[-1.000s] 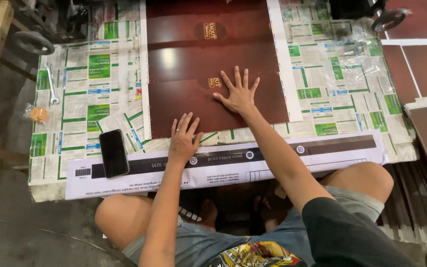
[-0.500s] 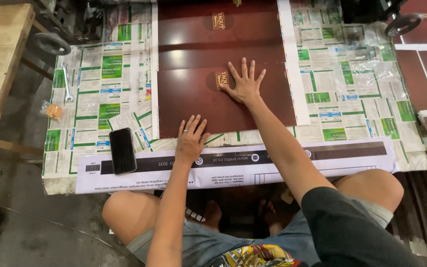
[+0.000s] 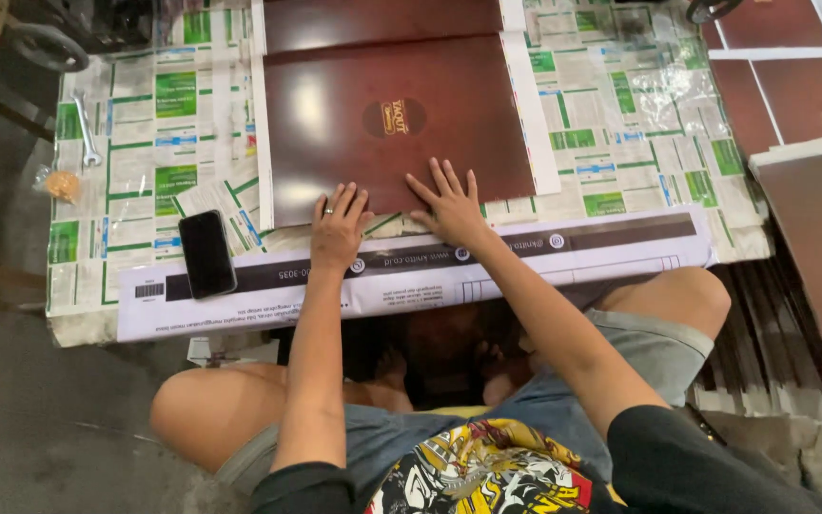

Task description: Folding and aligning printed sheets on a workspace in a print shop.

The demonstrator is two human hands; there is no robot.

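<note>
One dark red board [image 3: 392,124] flat on counter [image 3: 145,143], long axis left-right, left hand [image 3: 338,228] and right hand [image 3: 451,207] at near edge, fingers spread open, one phone [image 3: 206,253], one wrench [image 3: 86,128].

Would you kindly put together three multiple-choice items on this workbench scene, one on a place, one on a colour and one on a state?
1. Where does the black phone lie?
A. left of the left hand
B. on the dark red sheet
C. right of the right hand

2. What colour is the big glossy sheet under the hands?
A. green
B. dark red
C. white

3. How do the two hands rest?
A. clenched in fists
B. gripping the wrench
C. flat, fingers spread

Answers:
1 A: the phone sits on the paper left of the left hand.
2 B: the sheet is a dark brownish red.
3 C: both palms lie open at the sheet's near edge.
</note>
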